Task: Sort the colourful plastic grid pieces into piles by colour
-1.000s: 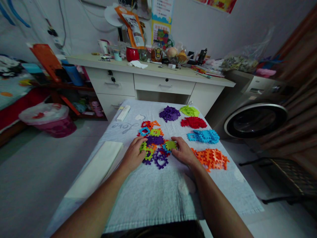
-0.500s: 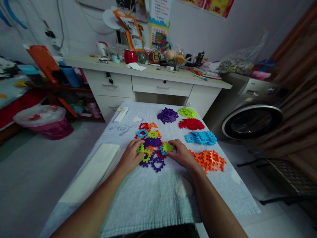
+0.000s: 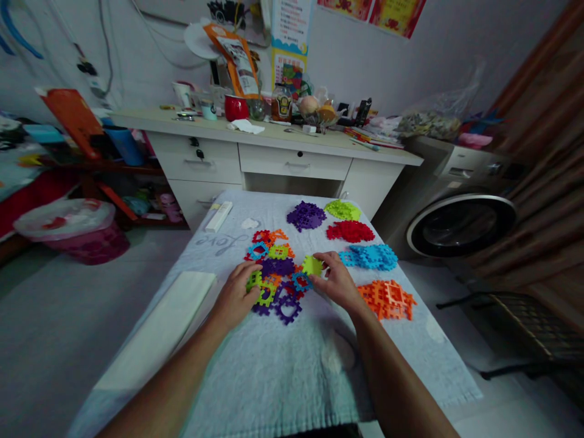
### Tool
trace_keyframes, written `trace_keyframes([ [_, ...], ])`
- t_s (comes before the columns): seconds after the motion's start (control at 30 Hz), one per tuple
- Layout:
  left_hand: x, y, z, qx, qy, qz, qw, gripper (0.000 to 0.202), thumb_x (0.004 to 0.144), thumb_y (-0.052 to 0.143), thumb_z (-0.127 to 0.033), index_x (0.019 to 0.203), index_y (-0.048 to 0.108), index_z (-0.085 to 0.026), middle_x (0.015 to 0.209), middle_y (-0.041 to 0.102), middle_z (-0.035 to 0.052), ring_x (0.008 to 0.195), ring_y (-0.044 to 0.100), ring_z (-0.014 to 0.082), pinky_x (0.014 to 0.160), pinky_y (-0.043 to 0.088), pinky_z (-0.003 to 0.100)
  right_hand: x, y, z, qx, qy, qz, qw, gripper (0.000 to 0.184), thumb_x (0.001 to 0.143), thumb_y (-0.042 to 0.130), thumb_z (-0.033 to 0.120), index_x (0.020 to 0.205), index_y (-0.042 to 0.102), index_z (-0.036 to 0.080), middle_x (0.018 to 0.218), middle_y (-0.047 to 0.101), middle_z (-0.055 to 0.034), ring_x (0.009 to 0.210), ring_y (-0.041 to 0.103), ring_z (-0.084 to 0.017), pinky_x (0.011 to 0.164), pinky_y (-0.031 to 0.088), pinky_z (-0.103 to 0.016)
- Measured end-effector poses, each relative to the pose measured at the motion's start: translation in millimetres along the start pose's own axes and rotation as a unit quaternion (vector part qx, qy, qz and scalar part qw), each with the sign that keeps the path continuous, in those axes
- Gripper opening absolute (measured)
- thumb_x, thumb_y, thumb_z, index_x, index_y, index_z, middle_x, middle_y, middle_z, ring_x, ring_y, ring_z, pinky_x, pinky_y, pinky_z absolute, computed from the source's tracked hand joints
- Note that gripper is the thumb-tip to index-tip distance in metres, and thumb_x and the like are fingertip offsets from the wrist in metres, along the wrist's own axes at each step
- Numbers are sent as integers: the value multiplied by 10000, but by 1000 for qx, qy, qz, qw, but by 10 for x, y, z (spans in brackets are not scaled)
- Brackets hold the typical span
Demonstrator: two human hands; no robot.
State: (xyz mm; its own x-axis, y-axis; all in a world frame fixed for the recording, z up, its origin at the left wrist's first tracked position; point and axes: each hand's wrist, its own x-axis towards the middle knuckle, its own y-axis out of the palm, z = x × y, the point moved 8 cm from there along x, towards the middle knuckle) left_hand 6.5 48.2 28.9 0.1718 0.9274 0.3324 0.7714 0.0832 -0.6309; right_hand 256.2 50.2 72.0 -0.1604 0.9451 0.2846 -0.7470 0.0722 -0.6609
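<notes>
My right hand pinches a yellow-green interlocking building tile, held at the right edge of a mixed heap of tiles. Below it in the heap lies a blue tile with a round hole. My left hand has its fingers and thumb closed on a green interlocking tile at the heap's left side. Purple tiles, along with red, orange and blue ones, make up the rest of the heap. The fingertips of the left hand are partly hidden.
Sorted piles line the right: purple, green, red, blue and orange. A long white slab and a small white box lie left on the cloth-covered table. Behind stands a cluttered desk.
The yellow-green tile in my right hand has lifted and tilted, uncovering the blue tile below. My left hand stays at the green tile. The whole view has shifted slightly.
</notes>
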Motion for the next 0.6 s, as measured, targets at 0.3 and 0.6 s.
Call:
trace_keyframes([
  [0.3,-10,-6,17,33,-1,-16,999,376,797,493,-243,1154,595,-188,1317,516,111,1264,466,276,1102,360,507,685,-894,-203,-156,8,-70,985,471,716,723,320,1162,633,199,1075,562,-78,990,568,-232,917,466,-387],
  [0.6,-22,4,60,47,-8,-15,999,360,816,505,-289,1147,622,-211,1309,545,89,1239,498,275,1081,399,486,1536,-1395,-1231,-279,168,-112,939,394,739,723,285,1094,672,122,1067,659,-126,942,623,-213,835,465,-285],
])
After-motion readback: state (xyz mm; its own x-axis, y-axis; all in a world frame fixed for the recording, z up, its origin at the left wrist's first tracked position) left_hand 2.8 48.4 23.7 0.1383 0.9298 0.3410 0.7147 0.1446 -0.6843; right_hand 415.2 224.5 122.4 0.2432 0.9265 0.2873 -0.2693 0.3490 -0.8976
